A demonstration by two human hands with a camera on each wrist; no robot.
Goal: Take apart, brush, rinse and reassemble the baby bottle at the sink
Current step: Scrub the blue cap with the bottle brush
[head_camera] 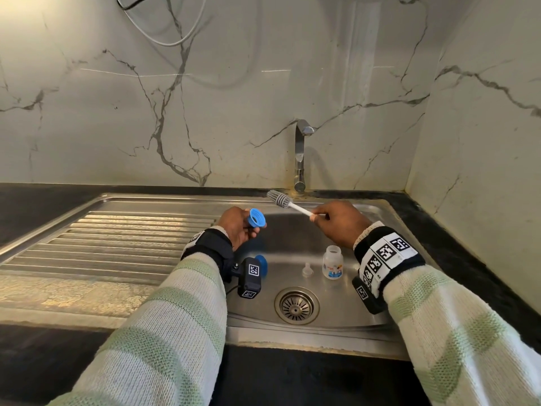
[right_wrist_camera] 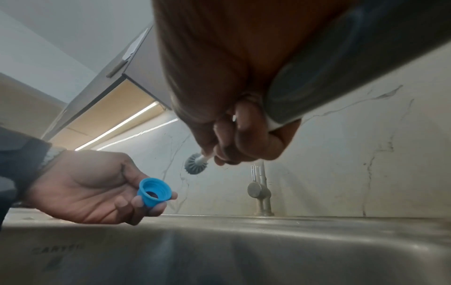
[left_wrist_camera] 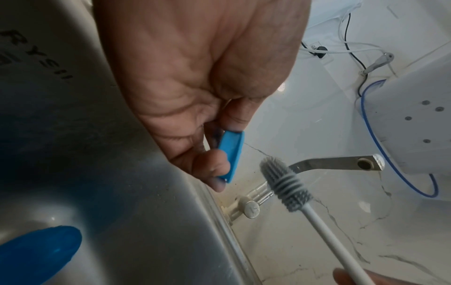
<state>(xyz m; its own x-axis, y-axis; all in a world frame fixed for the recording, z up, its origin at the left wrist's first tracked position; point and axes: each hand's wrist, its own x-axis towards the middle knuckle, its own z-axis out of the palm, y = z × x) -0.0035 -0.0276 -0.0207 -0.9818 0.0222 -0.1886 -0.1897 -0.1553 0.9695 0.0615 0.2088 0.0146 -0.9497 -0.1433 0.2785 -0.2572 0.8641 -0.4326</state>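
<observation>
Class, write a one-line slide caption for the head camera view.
Over the steel sink, the left hand holds a blue collar ring while the right hand aims a grey bottle brush toward it.

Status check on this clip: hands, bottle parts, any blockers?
Left hand holds blue ring. Right hand grips brush, clear of ring. Bottle, teat in sink. No blockers.

Veined marble wall (head_camera: 234, 98), black counter (head_camera: 44, 200)

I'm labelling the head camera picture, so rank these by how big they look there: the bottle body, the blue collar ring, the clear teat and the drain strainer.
1. drain strainer
2. bottle body
3. blue collar ring, held nearer the camera
4. clear teat
</observation>
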